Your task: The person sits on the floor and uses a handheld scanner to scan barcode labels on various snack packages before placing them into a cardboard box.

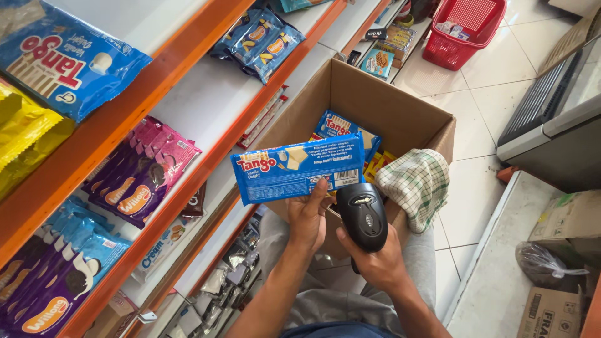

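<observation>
The left hand (308, 219) pinches a blue wafer packet (298, 168) by its lower edge, held flat above the near rim of an open cardboard box (400, 106). The right hand (379, 263) is closed around a black scanner (365, 216) just under the packet. A checked cloth (418, 183) drapes the box's right rim; orange shelves (188, 175) of snack packets stand left, a red basket (463, 28) beyond.

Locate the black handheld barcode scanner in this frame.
The barcode scanner is low in the centre of the head view, gripped in the right hand, just below the blue wafer packet and in front of the open cardboard box.
</observation>
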